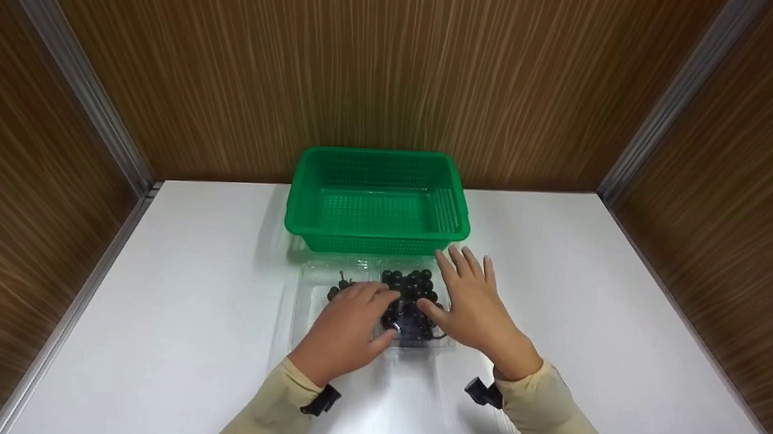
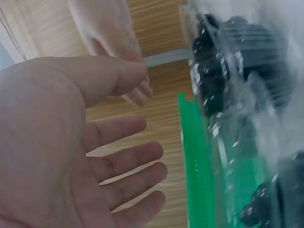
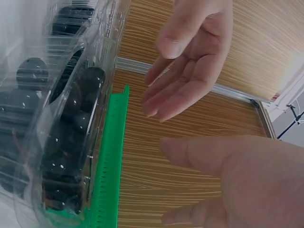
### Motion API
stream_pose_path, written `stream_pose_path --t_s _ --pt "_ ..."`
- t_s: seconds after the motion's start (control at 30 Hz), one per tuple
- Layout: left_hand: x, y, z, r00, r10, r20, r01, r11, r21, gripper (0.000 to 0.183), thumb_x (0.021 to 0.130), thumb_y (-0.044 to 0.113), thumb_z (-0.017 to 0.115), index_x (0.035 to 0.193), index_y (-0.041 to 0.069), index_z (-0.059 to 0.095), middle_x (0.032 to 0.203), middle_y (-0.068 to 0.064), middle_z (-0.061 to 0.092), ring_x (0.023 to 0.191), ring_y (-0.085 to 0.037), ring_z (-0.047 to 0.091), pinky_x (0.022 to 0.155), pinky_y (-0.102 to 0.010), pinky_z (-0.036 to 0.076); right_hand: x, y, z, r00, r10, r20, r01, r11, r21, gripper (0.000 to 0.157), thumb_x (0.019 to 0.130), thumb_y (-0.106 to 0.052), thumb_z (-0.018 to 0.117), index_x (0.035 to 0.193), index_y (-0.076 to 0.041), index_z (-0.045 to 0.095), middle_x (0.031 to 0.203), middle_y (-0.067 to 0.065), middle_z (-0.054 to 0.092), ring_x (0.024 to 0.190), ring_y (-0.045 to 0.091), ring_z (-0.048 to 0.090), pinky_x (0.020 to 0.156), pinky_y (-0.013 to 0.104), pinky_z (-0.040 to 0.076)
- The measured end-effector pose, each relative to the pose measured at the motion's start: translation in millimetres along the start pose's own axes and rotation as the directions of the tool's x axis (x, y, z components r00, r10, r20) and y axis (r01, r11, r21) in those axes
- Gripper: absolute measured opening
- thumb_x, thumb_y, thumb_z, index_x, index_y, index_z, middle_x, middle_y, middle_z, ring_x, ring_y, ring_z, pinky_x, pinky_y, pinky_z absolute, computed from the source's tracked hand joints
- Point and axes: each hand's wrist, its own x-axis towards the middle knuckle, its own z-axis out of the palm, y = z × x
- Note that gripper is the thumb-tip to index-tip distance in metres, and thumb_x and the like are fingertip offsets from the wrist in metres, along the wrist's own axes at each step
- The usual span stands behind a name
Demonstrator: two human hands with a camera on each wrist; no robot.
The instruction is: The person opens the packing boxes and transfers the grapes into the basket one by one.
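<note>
A clear plastic clamshell box (image 1: 304, 305) lies opened out on the table, its two halves side by side. Dark grapes (image 1: 416, 287) fill much of the right half, and a few more, with a stem, show in the left half. My left hand (image 1: 349, 323) is over the left half and hides part of it, its fingers spread and nothing in its grasp. Over the right edge of the box is my right hand (image 1: 477, 306), fingers extended and apart, thumb overlapping the grapes in the head view. Both wrist views show bare palms beside the box (image 3: 107, 47).
A green perforated plastic basket (image 1: 376, 233) stands just behind the box, near the back wall. Wood-grain panels (image 1: 393, 67) enclose the white table (image 1: 207, 287) at the back and on both sides. Black wrist cameras (image 1: 483, 392) sit at the cuffs.
</note>
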Motion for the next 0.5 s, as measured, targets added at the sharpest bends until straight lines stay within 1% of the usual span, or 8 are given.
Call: stream_pose_path --t_s 0.1,0.2,0.33,0.5 --pt "1.2 3.2 8.9 0.998 -0.008 0.056 0.006 0.999 0.036 0.062 0.099 0.044 0.068 0.149 0.01 0.055 0.151 -0.015 0.054 0.143 -0.034 0.047 0.119 -0.052 0.035 1 0 3.1 1.0 -0.014 0.027 0.014 1.0 -0.006 0.088 0.095 -0.048 0.072 0.159 0.0 0.035 0.162 0.027 0.033 0.153 0.047 0.024 0.122 0.068 0.008" --pt "1.4 4.7 15.9 0.994 -0.029 0.103 0.021 0.997 0.077 0.065 0.098 0.047 0.067 0.151 0.013 0.053 0.156 -0.016 0.048 0.146 -0.037 0.042 0.12 -0.055 0.033 1 0 6.7 0.998 -0.021 0.064 0.021 1.0 -0.007 0.085 0.095 -0.045 0.072 0.158 0.0 0.038 0.161 0.027 0.036 0.152 0.046 0.027 0.122 0.068 0.011" --pt "1.5 2.4 20.7 0.993 -0.056 0.106 0.044 0.992 0.115 0.062 0.097 0.048 0.069 0.15 0.017 0.056 0.155 -0.016 0.049 0.144 -0.04 0.044 0.117 -0.057 0.037 -1 -1 9.8 0.994 -0.039 0.105 0.038 0.999 0.011 0.077 0.096 -0.04 0.073 0.154 0.001 0.044 0.157 0.026 0.043 0.149 0.045 0.034 0.122 0.067 0.016" --pt "0.7 -3.4 19.4 0.992 -0.074 0.1 0.061 0.991 0.123 0.063 0.097 0.05 0.068 0.149 0.016 0.057 0.149 -0.016 0.055 0.141 -0.041 0.048 0.115 -0.056 0.04 0 -4 10.5 0.989 -0.064 0.137 0.062 0.998 0.021 0.065 0.097 -0.038 0.072 0.146 0.001 0.055 0.149 0.024 0.052 0.142 0.043 0.045 0.12 0.064 0.025"
